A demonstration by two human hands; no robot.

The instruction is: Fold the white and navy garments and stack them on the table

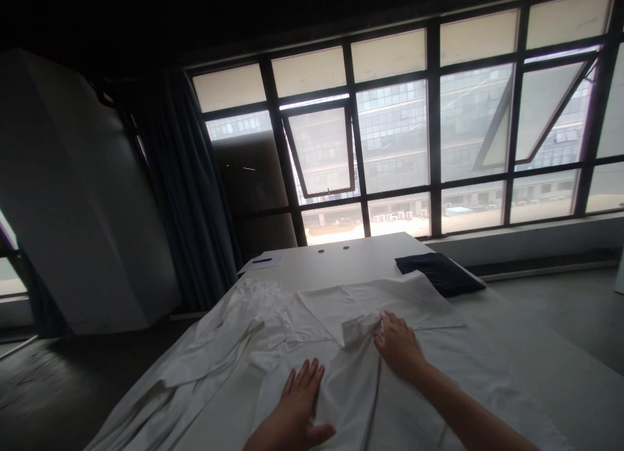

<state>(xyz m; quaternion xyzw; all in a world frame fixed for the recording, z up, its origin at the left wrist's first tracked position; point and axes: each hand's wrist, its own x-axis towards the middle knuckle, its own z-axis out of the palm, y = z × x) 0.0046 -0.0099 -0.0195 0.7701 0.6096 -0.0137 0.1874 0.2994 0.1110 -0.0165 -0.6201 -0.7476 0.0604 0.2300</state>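
A white garment [336, 379], shirt-like with a collar-shaped fold, lies spread on the white table. My left hand [303, 389] rests flat on its near left part, fingers stretched out and thumb apart. At the collar-like fold [358, 327], the fingers of my right hand [397, 340] are bent and closed on the fabric. A long crease or open edge runs from there toward me. Behind it, another flat white section of cloth [385, 298] covers the table; whether it belongs to the same garment I cannot tell.
Crumpled white garments [195, 366] are heaped along the table's left side. A folded dark navy cloth [439, 273] lies at the right edge. Farther back are a blue pen [262, 260] on paper and the white tabletop [312, 264]. Windows and a dark blue curtain [188, 197] stand beyond.
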